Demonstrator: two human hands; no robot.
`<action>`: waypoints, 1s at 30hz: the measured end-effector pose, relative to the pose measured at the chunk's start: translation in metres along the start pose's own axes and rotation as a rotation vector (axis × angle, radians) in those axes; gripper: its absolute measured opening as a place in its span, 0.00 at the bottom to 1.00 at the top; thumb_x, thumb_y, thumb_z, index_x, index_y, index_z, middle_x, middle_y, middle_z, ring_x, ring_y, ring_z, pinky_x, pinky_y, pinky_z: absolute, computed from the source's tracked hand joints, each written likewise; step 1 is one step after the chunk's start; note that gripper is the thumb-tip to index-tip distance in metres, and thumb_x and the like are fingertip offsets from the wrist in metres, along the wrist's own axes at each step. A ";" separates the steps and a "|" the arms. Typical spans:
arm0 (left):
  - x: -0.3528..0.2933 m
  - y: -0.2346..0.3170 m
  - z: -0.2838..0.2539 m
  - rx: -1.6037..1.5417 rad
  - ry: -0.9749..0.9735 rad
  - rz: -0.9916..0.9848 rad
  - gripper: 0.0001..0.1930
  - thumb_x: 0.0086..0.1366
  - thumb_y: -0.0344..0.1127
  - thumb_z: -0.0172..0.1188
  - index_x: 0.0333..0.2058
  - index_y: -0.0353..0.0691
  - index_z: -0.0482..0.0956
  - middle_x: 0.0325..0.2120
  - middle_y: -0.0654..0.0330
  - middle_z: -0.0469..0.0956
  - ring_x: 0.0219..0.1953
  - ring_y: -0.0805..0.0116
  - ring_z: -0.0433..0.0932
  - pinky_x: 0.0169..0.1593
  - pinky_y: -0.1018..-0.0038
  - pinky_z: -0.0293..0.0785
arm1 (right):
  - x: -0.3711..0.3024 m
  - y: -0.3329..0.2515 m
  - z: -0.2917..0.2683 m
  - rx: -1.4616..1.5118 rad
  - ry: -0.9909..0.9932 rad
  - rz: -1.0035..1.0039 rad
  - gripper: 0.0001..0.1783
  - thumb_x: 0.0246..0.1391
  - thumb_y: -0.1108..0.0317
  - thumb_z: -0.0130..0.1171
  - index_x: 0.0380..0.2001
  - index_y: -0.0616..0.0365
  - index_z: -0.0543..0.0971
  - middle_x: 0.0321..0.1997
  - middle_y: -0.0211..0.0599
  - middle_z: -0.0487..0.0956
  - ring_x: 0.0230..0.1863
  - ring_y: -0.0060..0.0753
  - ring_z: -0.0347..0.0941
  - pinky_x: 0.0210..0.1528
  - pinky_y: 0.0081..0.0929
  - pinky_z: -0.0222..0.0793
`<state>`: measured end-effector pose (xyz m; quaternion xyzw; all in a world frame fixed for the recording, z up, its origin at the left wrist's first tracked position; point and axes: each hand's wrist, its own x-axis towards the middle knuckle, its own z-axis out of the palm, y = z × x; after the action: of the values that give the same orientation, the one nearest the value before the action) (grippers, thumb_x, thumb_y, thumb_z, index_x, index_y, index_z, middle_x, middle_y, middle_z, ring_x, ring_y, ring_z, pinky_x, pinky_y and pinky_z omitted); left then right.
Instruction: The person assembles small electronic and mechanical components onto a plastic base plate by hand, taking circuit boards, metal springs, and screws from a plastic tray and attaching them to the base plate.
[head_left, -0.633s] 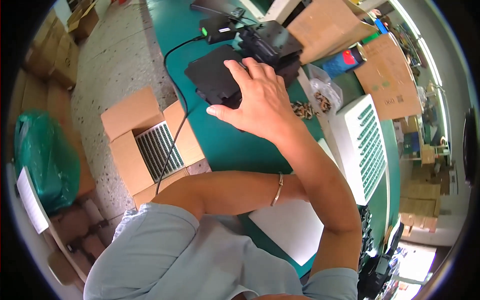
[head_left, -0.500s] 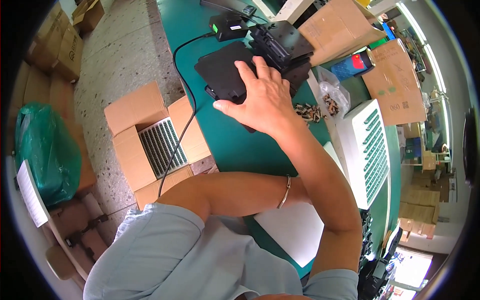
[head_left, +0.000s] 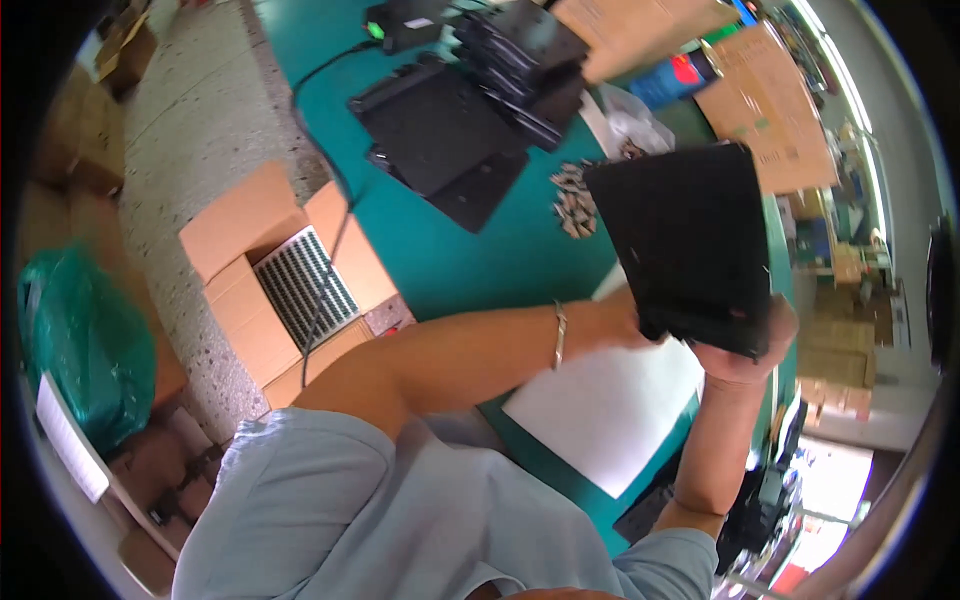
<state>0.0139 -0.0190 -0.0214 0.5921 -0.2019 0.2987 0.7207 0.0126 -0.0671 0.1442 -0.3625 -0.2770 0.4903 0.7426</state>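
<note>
Black plastic panel point(head_left: 690, 240), up off the counter point(head_left: 460, 270) and out on the person's right, broad dark face toward the head camera! Both hands were at its near end. The right hand point(head_left: 745, 360) had the firmer grip, closed around the lower right corner, thumb side along the edge and palm beneath. Over on the other corner, the left hand point(head_left: 628, 315) was up against the panel, but blur and the panel itself hid its fingers; how tightly that grip was closed could not be told.

And here was the fine point: all the support sat at one end, with the far edge jutting out free, so steady wrists and a level pull from both corners looked the sound way to stop it tipping. Fingers were best kept to the rim, clear of the flat face.

Beneath and beside it, a white sheet point(head_left: 600, 430) lay on the counter. Just past the panel's left edge sat a pile of small metallic pieces point(head_left: 575, 205), easily swept by a low corner, so height seemed worth keeping. Farther left, well apart, more black panels point(head_left: 435, 130) lay overlapping on the green surface.
</note>
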 end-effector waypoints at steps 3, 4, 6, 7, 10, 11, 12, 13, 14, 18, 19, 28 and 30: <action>0.007 -0.009 -0.020 -0.395 -0.143 -0.354 0.11 0.60 0.35 0.60 0.41 0.42 0.81 0.30 0.58 0.83 0.37 0.55 0.83 0.43 0.64 0.80 | -0.085 -0.024 -0.039 0.140 0.184 0.007 0.35 0.51 0.50 0.52 0.54 0.68 0.74 0.54 0.53 0.78 0.55 0.54 0.74 0.60 0.54 0.67; 0.020 -0.018 -0.019 0.372 -0.165 -0.281 0.09 0.60 0.37 0.60 0.36 0.40 0.80 0.19 0.63 0.79 0.23 0.62 0.82 0.29 0.68 0.80 | -0.124 -0.030 -0.058 0.237 0.292 0.036 0.41 0.46 0.45 0.58 0.55 0.69 0.74 0.50 0.53 0.80 0.53 0.58 0.74 0.58 0.60 0.66; 0.039 0.003 -0.014 -0.389 -0.193 -0.839 0.21 0.67 0.54 0.56 0.37 0.38 0.79 0.29 0.60 0.77 0.26 0.68 0.80 0.28 0.69 0.79 | -0.235 -0.024 -0.125 0.203 0.355 0.094 0.29 0.48 0.55 0.57 0.49 0.66 0.78 0.43 0.50 0.82 0.50 0.54 0.76 0.56 0.55 0.69; 0.047 0.027 -0.019 -0.513 -0.319 -0.919 0.22 0.68 0.53 0.53 0.40 0.38 0.79 0.34 0.60 0.77 0.33 0.66 0.81 0.32 0.70 0.79 | -0.275 -0.013 -0.149 0.100 0.293 0.034 0.28 0.51 0.57 0.56 0.50 0.65 0.77 0.43 0.49 0.83 0.48 0.54 0.77 0.56 0.55 0.69; 0.047 0.060 -0.038 -0.269 -0.652 -0.911 0.35 0.68 0.67 0.42 0.52 0.41 0.77 0.43 0.61 0.77 0.39 0.68 0.80 0.39 0.73 0.73 | -0.189 -0.010 -0.083 0.491 0.439 0.565 0.33 0.61 0.39 0.47 0.48 0.59 0.78 0.46 0.51 0.82 0.43 0.55 0.81 0.42 0.51 0.80; 0.047 0.066 -0.038 -0.076 -0.696 -0.860 0.29 0.69 0.59 0.51 0.53 0.39 0.76 0.42 0.62 0.78 0.42 0.72 0.78 0.42 0.75 0.73 | -0.173 -0.015 -0.080 0.099 0.638 0.753 0.45 0.57 0.26 0.40 0.51 0.59 0.77 0.45 0.52 0.82 0.42 0.53 0.82 0.39 0.55 0.81; 0.042 0.059 -0.039 -0.042 -0.740 -0.784 0.25 0.68 0.52 0.55 0.53 0.37 0.76 0.41 0.63 0.79 0.43 0.74 0.77 0.44 0.76 0.73 | -0.160 -0.024 -0.072 0.161 0.615 0.696 0.51 0.56 0.22 0.35 0.55 0.61 0.74 0.47 0.54 0.81 0.42 0.52 0.82 0.36 0.57 0.81; 0.038 0.051 -0.038 -0.007 -0.778 -0.703 0.22 0.67 0.45 0.60 0.53 0.36 0.76 0.41 0.63 0.79 0.44 0.76 0.76 0.46 0.77 0.73 | -0.156 -0.027 -0.074 -0.072 0.600 0.663 0.52 0.57 0.22 0.31 0.56 0.64 0.73 0.46 0.53 0.82 0.41 0.47 0.83 0.34 0.51 0.82; 0.035 0.048 -0.034 0.002 -0.801 -0.700 0.22 0.67 0.45 0.60 0.53 0.36 0.76 0.41 0.63 0.79 0.44 0.76 0.76 0.46 0.77 0.73 | -0.153 -0.035 -0.075 -0.121 0.620 0.615 0.47 0.60 0.27 0.37 0.55 0.64 0.74 0.44 0.49 0.82 0.38 0.43 0.83 0.33 0.47 0.82; 0.035 0.043 -0.030 -0.173 -0.574 -0.823 0.21 0.59 0.35 0.66 0.50 0.33 0.78 0.37 0.61 0.81 0.38 0.75 0.77 0.44 0.80 0.73 | -0.164 -0.027 -0.093 -0.455 0.701 0.393 0.28 0.64 0.48 0.55 0.53 0.64 0.76 0.38 0.38 0.83 0.34 0.28 0.81 0.30 0.31 0.78; 0.036 0.043 -0.032 -0.177 -0.558 -0.817 0.20 0.59 0.35 0.66 0.49 0.33 0.78 0.36 0.62 0.80 0.37 0.76 0.77 0.42 0.80 0.73 | -0.164 -0.026 -0.099 -0.452 0.702 0.386 0.28 0.64 0.48 0.55 0.53 0.64 0.76 0.38 0.38 0.83 0.34 0.28 0.81 0.30 0.31 0.78; 0.037 0.050 -0.032 0.173 -0.603 -0.600 0.17 0.59 0.33 0.67 0.47 0.41 0.79 0.34 0.67 0.78 0.33 0.78 0.75 0.36 0.79 0.73 | -0.130 -0.011 -0.105 -0.562 0.575 0.490 0.18 0.63 0.60 0.58 0.48 0.62 0.80 0.30 0.29 0.80 0.25 0.20 0.74 0.25 0.20 0.71; 0.028 0.041 -0.030 0.407 -0.714 -0.159 0.18 0.53 0.30 0.68 0.45 0.40 0.79 0.33 0.59 0.79 0.34 0.64 0.77 0.38 0.70 0.73 | -0.120 -0.005 -0.104 -0.782 0.653 0.520 0.16 0.60 0.58 0.58 0.41 0.60 0.83 0.28 0.27 0.79 0.26 0.20 0.71 0.26 0.20 0.70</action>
<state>0.0055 0.0210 0.0204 0.8027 -0.3295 0.0520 0.4944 0.0514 -0.2073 0.0810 -0.7992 -0.0957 0.3807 0.4552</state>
